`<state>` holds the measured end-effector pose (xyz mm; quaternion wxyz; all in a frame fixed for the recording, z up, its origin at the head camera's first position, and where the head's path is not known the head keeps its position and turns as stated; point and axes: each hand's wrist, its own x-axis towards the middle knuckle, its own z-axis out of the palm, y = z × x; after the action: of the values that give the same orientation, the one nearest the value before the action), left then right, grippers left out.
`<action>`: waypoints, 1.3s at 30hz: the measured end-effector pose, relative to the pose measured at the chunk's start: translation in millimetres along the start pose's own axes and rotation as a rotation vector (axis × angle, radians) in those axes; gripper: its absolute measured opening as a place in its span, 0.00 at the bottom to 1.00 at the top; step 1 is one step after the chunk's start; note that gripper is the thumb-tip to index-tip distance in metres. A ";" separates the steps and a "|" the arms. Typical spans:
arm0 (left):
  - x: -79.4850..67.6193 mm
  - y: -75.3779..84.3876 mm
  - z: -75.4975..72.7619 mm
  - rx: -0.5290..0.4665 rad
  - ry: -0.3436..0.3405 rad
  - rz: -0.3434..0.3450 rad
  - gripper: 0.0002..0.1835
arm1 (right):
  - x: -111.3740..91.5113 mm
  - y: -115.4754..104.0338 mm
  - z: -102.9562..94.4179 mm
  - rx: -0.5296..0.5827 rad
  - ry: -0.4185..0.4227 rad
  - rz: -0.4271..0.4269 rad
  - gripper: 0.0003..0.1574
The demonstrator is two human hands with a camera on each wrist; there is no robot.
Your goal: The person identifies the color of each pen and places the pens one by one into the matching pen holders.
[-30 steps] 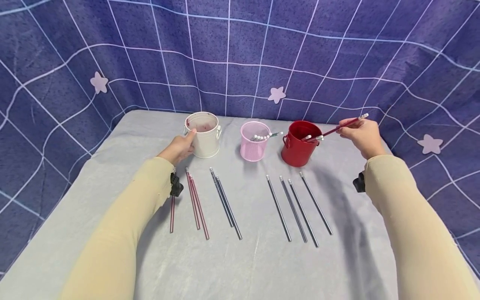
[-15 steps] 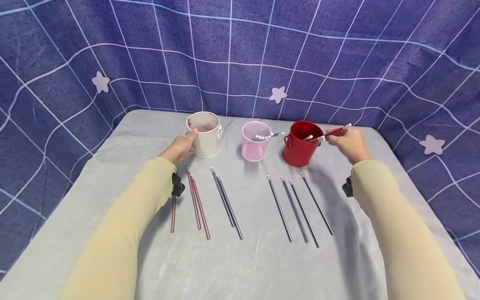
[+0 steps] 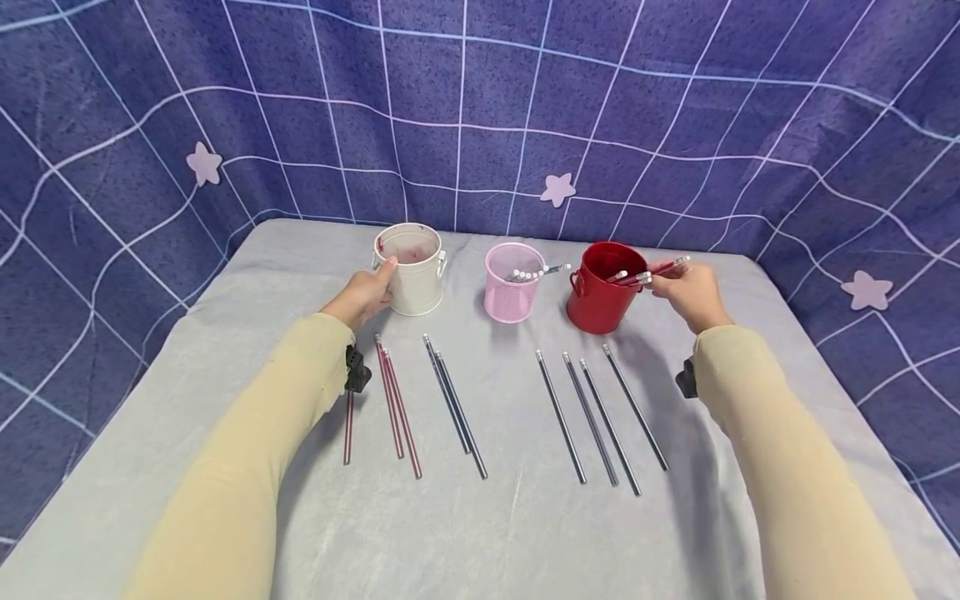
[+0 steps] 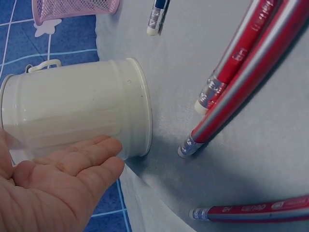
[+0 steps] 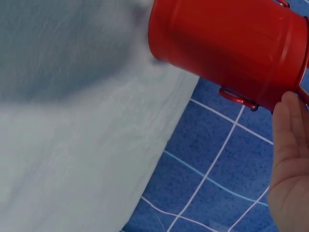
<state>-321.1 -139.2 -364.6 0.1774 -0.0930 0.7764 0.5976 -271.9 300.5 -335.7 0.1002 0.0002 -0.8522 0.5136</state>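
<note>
In the head view my left hand (image 3: pixel 362 297) holds the cream metal bucket (image 3: pixel 416 287) by its near left side, thumb at the rim. The left wrist view has its fingers (image 4: pixel 96 154) lying along the bucket's outer wall. My right hand (image 3: pixel 693 296) pinches a red pencil (image 3: pixel 664 267) at the right rim of the red bucket (image 3: pixel 596 308); the pencil slants down into the bucket, white eraser end up. Other red pencils (image 3: pixel 618 276) lean inside. From the right wrist, fingertips (image 5: pixel 288 99) show right at the red bucket's rim; the pencil is mostly hidden there.
A pink mesh cup (image 3: pixel 510 302) with several white-tipped pencils (image 3: pixel 528 275) stands between the buckets. Red pencils (image 3: pixel 402 412) lie at left, with dark blue pencils (image 3: pixel 459 404) beside them and several more dark pencils (image 3: pixel 611 425) at right. A blue gridded curtain (image 3: pixel 480 108) hangs behind the table.
My right hand has moved left and slightly down to the red bucket, lowering the red pencil further into it. My left hand stays at the cream bucket.
</note>
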 end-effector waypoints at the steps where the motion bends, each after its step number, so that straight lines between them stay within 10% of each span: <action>1: -0.1 0.2 0.0 0.005 0.000 0.000 0.44 | -0.2 -0.2 0.7 -0.004 0.007 0.004 0.20; 17: 0.2 0.4 0.2 0.043 0.004 -0.018 0.44 | -6.5 4.8 2.5 -0.073 0.012 0.047 0.19; 33: 0.8 0.8 -0.7 0.043 -0.002 -0.005 0.43 | -19.7 -2.3 28.9 -0.317 -0.395 0.192 0.17; 39: 0.9 0.5 0.1 0.042 0.004 -0.006 0.44 | -24.1 -2.8 41.9 -0.245 -0.460 0.252 0.16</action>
<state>-322.1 -138.9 -364.6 0.1796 -0.0928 0.7887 0.5805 -255.1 260.1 -356.4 -0.1609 -0.0012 -0.9015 0.4017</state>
